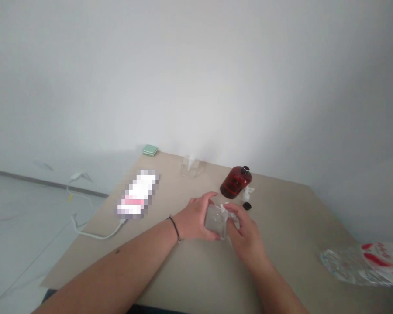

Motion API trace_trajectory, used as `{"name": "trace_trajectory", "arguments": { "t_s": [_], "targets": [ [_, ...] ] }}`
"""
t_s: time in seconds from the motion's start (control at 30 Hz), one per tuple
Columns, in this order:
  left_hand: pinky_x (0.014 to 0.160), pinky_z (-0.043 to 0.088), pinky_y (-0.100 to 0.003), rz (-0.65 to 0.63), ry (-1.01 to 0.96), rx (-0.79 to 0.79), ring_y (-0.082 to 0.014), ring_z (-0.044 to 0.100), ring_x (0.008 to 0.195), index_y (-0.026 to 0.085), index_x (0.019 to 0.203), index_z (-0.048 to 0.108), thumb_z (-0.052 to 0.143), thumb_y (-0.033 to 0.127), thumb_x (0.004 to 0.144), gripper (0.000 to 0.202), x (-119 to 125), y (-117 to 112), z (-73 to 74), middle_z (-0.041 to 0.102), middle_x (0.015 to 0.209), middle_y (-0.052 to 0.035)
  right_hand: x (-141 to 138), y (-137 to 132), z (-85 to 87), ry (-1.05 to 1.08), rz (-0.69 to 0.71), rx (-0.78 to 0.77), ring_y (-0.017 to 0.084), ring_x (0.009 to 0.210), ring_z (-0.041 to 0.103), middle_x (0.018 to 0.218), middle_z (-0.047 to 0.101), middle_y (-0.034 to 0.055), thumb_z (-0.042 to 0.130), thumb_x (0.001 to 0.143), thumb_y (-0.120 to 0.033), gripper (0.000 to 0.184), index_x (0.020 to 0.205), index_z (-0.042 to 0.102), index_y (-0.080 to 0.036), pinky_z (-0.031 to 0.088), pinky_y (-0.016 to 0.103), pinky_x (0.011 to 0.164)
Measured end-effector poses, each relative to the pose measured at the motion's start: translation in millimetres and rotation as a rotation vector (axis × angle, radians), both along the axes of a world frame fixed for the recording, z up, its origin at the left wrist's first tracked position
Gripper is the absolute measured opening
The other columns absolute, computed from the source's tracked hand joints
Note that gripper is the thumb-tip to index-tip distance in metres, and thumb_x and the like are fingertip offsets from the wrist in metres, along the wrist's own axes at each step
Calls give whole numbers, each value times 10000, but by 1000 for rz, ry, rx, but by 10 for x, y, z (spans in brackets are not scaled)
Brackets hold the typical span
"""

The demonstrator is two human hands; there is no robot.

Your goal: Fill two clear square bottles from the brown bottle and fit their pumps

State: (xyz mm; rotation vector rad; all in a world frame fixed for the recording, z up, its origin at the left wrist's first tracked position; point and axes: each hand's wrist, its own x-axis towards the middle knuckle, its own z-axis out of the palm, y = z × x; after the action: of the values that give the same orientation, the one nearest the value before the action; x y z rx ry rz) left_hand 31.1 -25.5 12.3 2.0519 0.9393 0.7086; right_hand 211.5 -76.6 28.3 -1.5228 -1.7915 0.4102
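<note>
My left hand [196, 218] is wrapped round a small clear bottle [215, 221] held just above the beige table [281, 261]. My right hand [244, 231] pinches the white pump top [224, 209] at the bottle's mouth. Beyond the hands a dark red bottle [235, 182] with a black neck lies tilted on the table. A white pump head [248, 192] and a small black cap [246, 206] lie beside it.
A second clear bottle [190, 166] stands at the table's far edge, a green case [149, 150] at the far left corner. A blurred phone [138, 194] lies left on a white cable [91, 233]. A crumpled plastic bag [367, 264] lies at the right edge.
</note>
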Motion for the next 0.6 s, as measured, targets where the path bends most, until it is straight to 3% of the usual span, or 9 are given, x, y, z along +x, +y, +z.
{"name": "trace_trajectory", "arguments": {
  "t_s": [0.1, 0.27, 0.43, 0.6],
  "targets": [
    [1023, 388, -528, 23, -21, 40, -342, 591, 1108, 212, 1441, 239, 867, 434, 521, 1137, 33, -13, -44, 609, 1208, -122, -71, -146, 75, -170, 18, 80, 246, 1033, 655, 1115, 672, 112, 449, 832, -125, 378, 1186, 561, -195, 546, 431, 891],
    [1031, 371, -533, 60, -40, 134, -320, 617, 1070, 206, 1440, 222, 825, 470, 571, 1090, 83, -18, -167, 621, 1159, -103, -225, -299, 91, -342, 1, 181, 297, 1100, 632, 1140, 665, 151, 441, 824, -84, 469, 1280, 486, -181, 573, 502, 871],
    [1020, 372, -542, 90, -28, 161, -318, 614, 1074, 193, 1441, 209, 812, 434, 595, 1067, 100, -42, -215, 617, 1150, -108, -345, -387, 50, -387, -84, 221, 325, 1064, 643, 1085, 688, 172, 476, 860, -122, 385, 1243, 498, -156, 593, 524, 824],
    [1015, 384, -531, 122, 28, 153, -331, 598, 1092, 177, 1441, 236, 820, 395, 573, 1068, 116, -85, -144, 604, 1183, -123, -385, -476, 5, -426, -135, 279, 330, 1030, 650, 1024, 699, 177, 474, 900, -166, 304, 1200, 523, -140, 601, 522, 793]
  ]
}}
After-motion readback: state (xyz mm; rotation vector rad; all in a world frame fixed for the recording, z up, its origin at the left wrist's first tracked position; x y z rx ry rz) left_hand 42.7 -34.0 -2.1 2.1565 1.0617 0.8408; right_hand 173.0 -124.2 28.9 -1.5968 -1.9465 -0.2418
